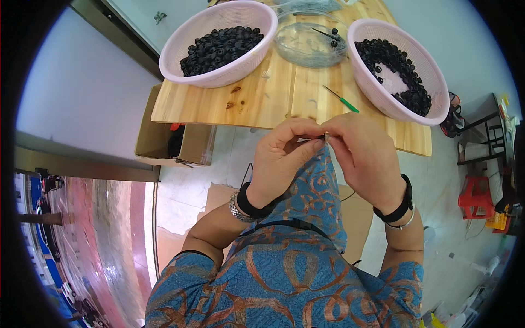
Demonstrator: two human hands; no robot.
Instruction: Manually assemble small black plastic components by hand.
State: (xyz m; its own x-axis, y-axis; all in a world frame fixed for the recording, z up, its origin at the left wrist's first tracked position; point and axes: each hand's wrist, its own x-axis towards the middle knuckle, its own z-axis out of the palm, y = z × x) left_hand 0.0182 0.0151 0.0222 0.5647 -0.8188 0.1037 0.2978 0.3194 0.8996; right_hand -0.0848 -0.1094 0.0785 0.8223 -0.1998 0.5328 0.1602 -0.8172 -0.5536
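Note:
My left hand (283, 158) and my right hand (367, 150) meet fingertip to fingertip in front of my body, just off the near edge of the wooden table. Thumb and forefinger of the left hand pinch a small dark piece (321, 138), mostly covered by the fingers. The right hand's fingers are closed at the same spot; what they grip is hidden. Beyond the hands, a thin pick with a green handle (348, 104) lies on the table (262, 106).
A pink basket (169, 60) heaped with small black parts stands at the left. Another pink basket (437, 104), less full, is at the right. Between them lies clear plastic (298, 46) with several black pieces. A cardboard box (145, 134) and red stool (474, 199) flank the table.

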